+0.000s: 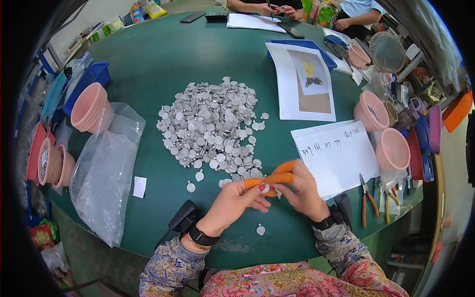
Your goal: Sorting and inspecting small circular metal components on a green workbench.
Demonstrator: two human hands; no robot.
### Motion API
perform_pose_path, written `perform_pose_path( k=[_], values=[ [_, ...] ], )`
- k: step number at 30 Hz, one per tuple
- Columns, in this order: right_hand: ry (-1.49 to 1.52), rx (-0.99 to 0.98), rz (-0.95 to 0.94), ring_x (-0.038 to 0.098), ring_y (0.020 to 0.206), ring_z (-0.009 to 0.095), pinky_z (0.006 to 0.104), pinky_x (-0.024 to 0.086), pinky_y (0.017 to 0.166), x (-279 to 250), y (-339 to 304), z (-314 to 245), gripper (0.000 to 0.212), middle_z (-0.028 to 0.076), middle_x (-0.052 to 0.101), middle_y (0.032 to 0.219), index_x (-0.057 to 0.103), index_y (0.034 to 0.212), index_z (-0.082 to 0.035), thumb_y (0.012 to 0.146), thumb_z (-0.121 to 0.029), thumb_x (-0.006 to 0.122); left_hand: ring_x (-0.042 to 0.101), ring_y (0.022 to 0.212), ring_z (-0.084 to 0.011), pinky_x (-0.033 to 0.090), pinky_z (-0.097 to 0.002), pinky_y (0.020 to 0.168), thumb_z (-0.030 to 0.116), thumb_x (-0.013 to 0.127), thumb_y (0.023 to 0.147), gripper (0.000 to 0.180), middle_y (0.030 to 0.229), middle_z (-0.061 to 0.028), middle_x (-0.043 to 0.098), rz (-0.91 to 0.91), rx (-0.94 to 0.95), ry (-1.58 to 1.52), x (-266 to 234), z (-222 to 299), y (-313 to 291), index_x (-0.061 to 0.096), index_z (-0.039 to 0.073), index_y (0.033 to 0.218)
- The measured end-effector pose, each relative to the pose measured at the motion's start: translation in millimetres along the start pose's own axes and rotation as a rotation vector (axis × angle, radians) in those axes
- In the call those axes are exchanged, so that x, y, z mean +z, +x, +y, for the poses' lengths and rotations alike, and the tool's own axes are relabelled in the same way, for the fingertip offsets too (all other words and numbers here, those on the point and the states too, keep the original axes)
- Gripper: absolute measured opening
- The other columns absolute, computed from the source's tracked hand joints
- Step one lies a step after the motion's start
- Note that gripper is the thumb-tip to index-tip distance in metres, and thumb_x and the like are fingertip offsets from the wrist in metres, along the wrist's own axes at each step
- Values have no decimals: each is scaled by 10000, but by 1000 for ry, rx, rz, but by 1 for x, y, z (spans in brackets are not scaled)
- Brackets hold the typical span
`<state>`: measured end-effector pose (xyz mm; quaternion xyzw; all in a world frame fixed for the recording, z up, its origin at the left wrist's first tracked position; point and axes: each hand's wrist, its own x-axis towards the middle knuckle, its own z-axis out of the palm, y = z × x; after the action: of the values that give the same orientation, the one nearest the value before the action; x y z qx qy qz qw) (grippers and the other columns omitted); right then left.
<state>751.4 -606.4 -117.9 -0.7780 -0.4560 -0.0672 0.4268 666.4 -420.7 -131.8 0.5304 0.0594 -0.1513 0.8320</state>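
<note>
Both hands meet over the near edge of the round green surface (163,64). The left hand (236,200) and the right hand (296,190) are pressed close together, fingertips pinching a small round silver metal disc (265,188) between them. Orange rubber finger cots (277,177) cover several fingertips; which hand each one belongs to is hard to tell where the fingers overlap. Each wrist carries a dark watch-like band, and patterned sleeves cover the forearms.

Just beyond the hands lies a wide heap of the same small silver discs (210,126), its nearest pieces almost touching the fingers. A few stray discs lie apart: one loose disc (260,229) nearer the body than the hands, another (190,187) to the left of the left hand.

To the right of the right hand sits a white sheet of paper with handwriting (336,156), and beyond it red-handled pliers (367,200). Well to the left of the left hand lies a crumpled clear plastic bag (106,173), with stacked pink plastic bowls (89,106) past it. A small white paper slip (140,187) lies between bag and hands. Far across the surface, another person's hands (269,9) work.
</note>
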Motion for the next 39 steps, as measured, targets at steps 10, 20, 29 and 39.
perform_pose_path(
  k=[10, 20, 29, 39],
  values=[
    [-58, 216, -99, 575, 895, 288, 356, 481, 761, 0, -5, 5, 313, 94, 614, 975, 663, 1005, -49, 717, -52, 784, 689, 884, -222, 581, -336, 781, 141, 483, 1009, 292, 1104, -185, 659, 93, 0, -58, -6, -1, -2, 536, -46, 1227],
    [-62, 208, -211, 536, 918, 299, 369, 469, 799, 5, -9, 11, 394, 97, 556, 961, 642, 1084, -82, 715, -92, 780, 681, 944, -242, 568, -351, 839, 147, 458, 1017, 337, 1142, -210, 639, 136, 38, -124, -6, 5, -1, 481, -44, 1294],
    [-136, 214, -191, 539, 900, 280, 359, 469, 779, 1, -9, 15, 322, 99, 555, 939, 688, 1027, -67, 718, -76, 775, 681, 956, -259, 569, -359, 849, 120, 410, 1020, 334, 1160, -218, 629, 140, 47, -138, -8, 2, -1, 471, -46, 1304],
    [491, 796, -91, 555, 624, 76, 216, 449, 560, -2, -5, 8, 191, 27, 679, 787, 686, 988, -8, 840, -119, 734, 681, 933, -234, 571, -345, 831, 109, 491, 998, 315, 1118, -181, 650, 138, -5, -95, -5, -1, -1, 504, -44, 1273]
  ],
)
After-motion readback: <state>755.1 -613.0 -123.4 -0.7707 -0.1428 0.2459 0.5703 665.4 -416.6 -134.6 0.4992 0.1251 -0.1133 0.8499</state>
